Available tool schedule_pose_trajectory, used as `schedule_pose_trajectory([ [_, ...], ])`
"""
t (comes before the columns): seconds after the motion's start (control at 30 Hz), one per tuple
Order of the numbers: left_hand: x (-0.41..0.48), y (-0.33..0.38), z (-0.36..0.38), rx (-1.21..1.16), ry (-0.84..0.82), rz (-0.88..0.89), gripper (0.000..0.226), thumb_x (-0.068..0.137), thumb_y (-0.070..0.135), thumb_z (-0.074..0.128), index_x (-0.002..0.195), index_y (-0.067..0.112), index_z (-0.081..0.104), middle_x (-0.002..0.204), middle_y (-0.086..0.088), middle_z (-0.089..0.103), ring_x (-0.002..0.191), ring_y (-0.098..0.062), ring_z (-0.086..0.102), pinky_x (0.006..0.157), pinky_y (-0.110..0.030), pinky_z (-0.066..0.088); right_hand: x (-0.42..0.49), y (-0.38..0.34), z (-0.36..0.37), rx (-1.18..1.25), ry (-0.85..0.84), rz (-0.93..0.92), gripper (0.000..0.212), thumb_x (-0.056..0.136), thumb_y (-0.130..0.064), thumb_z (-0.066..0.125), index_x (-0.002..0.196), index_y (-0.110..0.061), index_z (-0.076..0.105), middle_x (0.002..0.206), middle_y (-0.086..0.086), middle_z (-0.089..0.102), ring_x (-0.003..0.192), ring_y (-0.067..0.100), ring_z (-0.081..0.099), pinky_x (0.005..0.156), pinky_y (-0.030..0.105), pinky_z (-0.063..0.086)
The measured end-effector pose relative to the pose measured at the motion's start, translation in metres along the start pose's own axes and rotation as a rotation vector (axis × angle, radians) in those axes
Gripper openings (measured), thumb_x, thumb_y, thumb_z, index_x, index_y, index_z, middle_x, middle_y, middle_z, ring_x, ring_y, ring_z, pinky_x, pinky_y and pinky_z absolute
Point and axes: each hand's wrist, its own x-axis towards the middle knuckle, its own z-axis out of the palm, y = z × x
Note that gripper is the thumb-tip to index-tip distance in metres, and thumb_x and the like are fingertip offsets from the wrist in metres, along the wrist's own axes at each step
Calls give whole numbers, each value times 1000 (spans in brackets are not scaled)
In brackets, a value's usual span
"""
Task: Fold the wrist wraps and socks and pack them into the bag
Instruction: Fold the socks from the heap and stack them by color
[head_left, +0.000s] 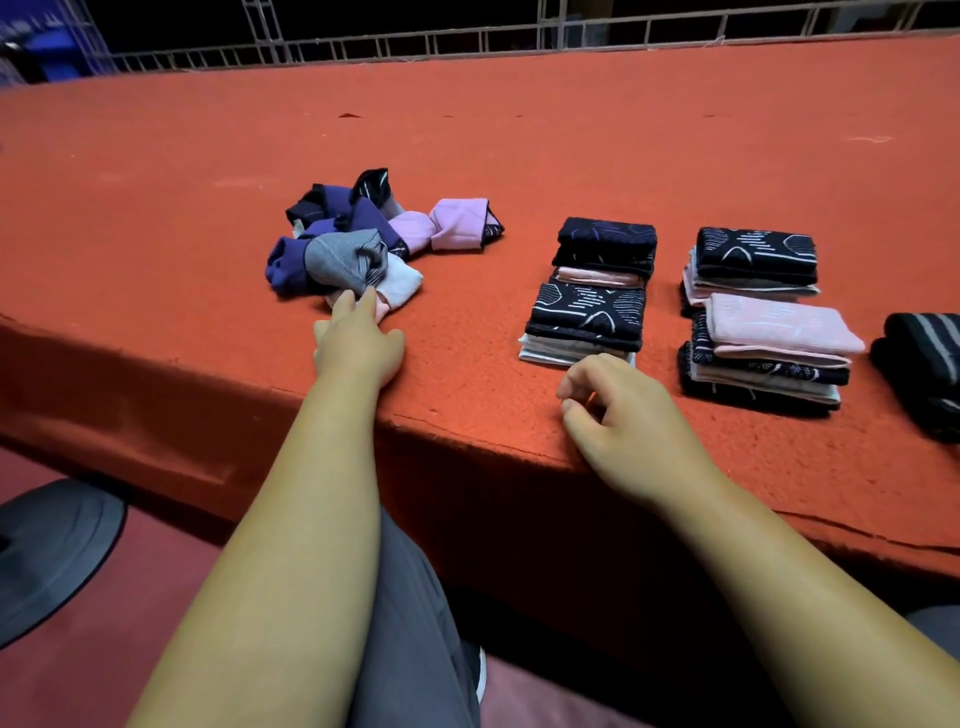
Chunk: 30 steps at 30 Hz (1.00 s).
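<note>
Bare forearms (291, 545) reach over the orange felt worktop (571, 156). Left grip (358, 338), fingers nearly straight, touches the loose heap of purple, grey and white socks (353, 244), likely choosing the next to fold. Right grip (623, 421) rests loosely curled, empty, beside neat stacks of folded black-and-pink socks (587, 312).

Open red table surface (519, 130) behind and between loose sock pile (358, 244) and folded stacks (592, 291) (rows stand close; narrow gaps).
</note>
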Motion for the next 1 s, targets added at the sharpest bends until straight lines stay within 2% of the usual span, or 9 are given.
schedule_pose_trajectory([
  [0.17, -5, 4, -5, -229, 253, 133, 48, 98, 17, 60, 145, 7, 58, 151, -11, 56, 133, -36, 55, 111, -38, 38, 0, 0, -2, 4, 2, 3, 18, 91, -11, 70, 94, -27, 61, 94, -11, 62, 88, 5, 57, 81, 24, 45],
  [0.27, -23, 17, -24, -382, 435, 189, 41, 92, 14, 72, 133, 11, 72, 130, -8, 71, 119, -28, 66, 109, -35, 47, 0, -1, -2, 18, 10, 5, 20, 91, -10, 70, 94, -27, 61, 95, -12, 62, 88, 3, 57, 79, 14, 41],
  [0.37, -52, 32, -39, -592, 474, 245, 29, 87, 23, 79, 115, 25, 78, 111, 8, 76, 102, -11, 71, 100, -34, 55, 0, -3, -2, 47, 47, 7, 18, 94, -11, 70, 100, -26, 64, 98, -13, 64, 88, 1, 59, 78, 8, 37],
  [0.47, -89, 53, -43, -782, 394, 282, 9, 89, 25, 82, 94, 27, 75, 90, 14, 76, 82, -1, 69, 85, -22, 55, -1, -6, -3, 131, 66, 38, 23, 98, -23, 72, 120, -28, 66, 105, -15, 69, 82, 5, 64, 78, 12, 43],
  [0.53, -103, 64, -40, -991, 274, 226, 8, 92, 25, 81, 92, 20, 75, 81, 9, 74, 73, -9, 65, 75, -26, 56, -1, -10, -5, 230, 76, 82, 30, 100, -31, 71, 129, -31, 64, 109, -17, 72, 79, 7, 68, 79, 18, 49],
  [0.6, -110, 71, -33, -1192, 96, 137, 10, 96, 21, 78, 90, 14, 74, 71, 7, 68, 64, -11, 59, 67, -28, 53, 0, -11, -7, 309, 102, 140, 25, 104, -35, 66, 129, -33, 65, 111, -19, 74, 84, 5, 73, 82, 24, 54],
  [0.73, -121, 81, -17, -1338, -187, 41, 9, 97, 20, 75, 96, 11, 73, 64, 9, 62, 59, -7, 53, 66, -27, 48, -3, -13, -11, 510, 122, 314, 14, 107, -32, 60, 113, -29, 72, 82, -8, 74, 74, 9, 73, 76, 29, 53],
  [0.87, -121, 85, -11, -1326, -218, -14, 10, 95, 21, 77, 95, 12, 74, 67, 5, 65, 61, -8, 54, 65, -27, 49, 1, -14, -15, 753, 175, 482, 38, 93, -43, 51, 110, -17, 74, 101, 9, 78, 70, 20, 68, 65, 35, 47],
  [1.0, -124, 86, -6, -1275, -206, -41, 12, 95, 23, 78, 92, 12, 74, 75, -1, 70, 61, -6, 57, 64, -26, 52, -1, -18, -24, 643, 75, 525, 44, 101, -61, 50, 107, -25, 75, 97, 0, 80, 70, 17, 72, 66, 34, 53],
])
